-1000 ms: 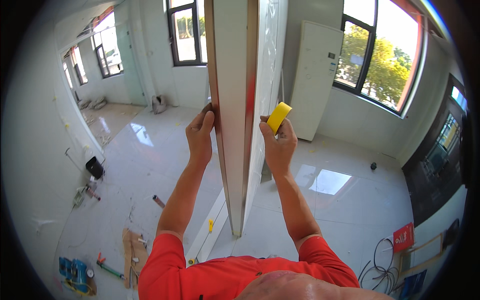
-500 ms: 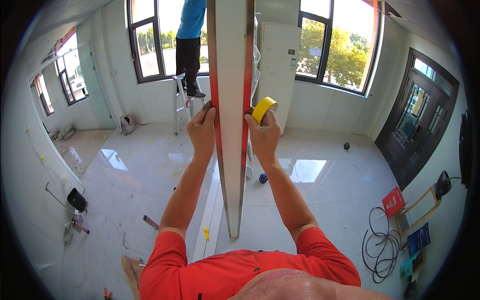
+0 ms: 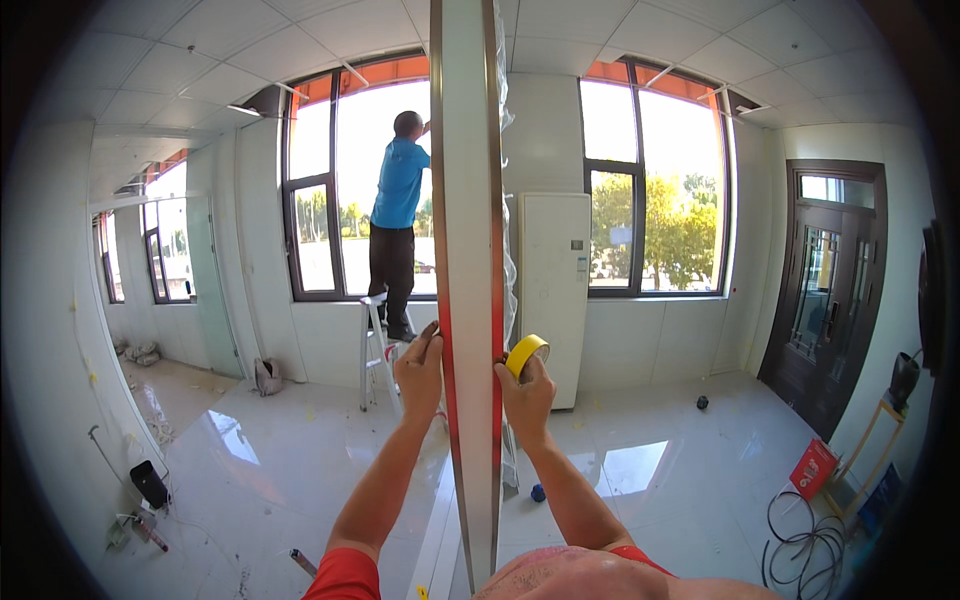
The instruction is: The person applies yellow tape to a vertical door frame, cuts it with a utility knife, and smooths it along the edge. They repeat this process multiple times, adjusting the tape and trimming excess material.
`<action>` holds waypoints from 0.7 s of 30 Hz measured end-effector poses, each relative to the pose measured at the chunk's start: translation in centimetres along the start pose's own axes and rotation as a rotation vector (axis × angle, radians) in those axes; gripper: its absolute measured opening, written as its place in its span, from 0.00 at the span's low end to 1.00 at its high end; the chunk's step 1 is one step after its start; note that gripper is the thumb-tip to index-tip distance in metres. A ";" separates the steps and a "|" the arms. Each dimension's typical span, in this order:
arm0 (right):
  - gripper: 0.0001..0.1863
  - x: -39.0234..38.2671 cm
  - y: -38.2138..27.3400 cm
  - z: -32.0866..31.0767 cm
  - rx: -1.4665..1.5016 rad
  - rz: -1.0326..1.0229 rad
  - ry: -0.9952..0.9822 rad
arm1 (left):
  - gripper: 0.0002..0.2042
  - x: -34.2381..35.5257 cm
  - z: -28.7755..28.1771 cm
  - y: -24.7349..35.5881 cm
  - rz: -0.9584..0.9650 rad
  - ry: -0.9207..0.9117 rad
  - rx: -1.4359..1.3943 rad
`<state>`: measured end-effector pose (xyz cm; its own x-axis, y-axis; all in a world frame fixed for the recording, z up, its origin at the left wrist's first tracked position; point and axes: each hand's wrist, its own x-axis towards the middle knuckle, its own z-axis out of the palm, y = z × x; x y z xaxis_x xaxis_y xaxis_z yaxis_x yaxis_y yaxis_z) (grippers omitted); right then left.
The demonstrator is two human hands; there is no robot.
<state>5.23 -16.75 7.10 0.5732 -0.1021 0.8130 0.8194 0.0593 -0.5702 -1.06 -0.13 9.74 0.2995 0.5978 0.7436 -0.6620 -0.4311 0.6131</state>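
A tall, narrow white panel point(image 3: 466, 250) with red edge strips stands upright right in front of me, running from the ceiling to below my arms. My left hand point(image 3: 420, 368) presses against its left edge at about chest height. My right hand point(image 3: 526, 392) grips its right edge and also holds a yellow tape roll point(image 3: 526, 354) between thumb and fingers. Clear plastic film point(image 3: 503, 120) hangs loose along the panel's right side.
A person in a blue shirt stands on a white step stool point(image 3: 377, 350) at the far window point(image 3: 330, 190). A white floor-standing air conditioner point(image 3: 555, 290) is behind the panel. Dark door point(image 3: 825, 290) on the right; coiled cable point(image 3: 800, 530), red box point(image 3: 812, 468) and tools point(image 3: 150, 485) lie on the tiled floor.
My view has tilted up from the floor toward the windows and ceiling. Both hands stay on the panel's edges, tape roll still in the right hand.
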 end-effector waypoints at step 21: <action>0.15 0.5 -0.8 -0.2 -0.134 -0.047 -0.001 | 0.17 4.8 1.5 4.4 0.103 -0.020 0.119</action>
<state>4.85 -16.99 7.91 0.5339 -0.1011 0.8395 0.8369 -0.0789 -0.5417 -1.47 -0.15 16.40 0.2490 0.5334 0.8084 -0.6043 -0.5667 0.5600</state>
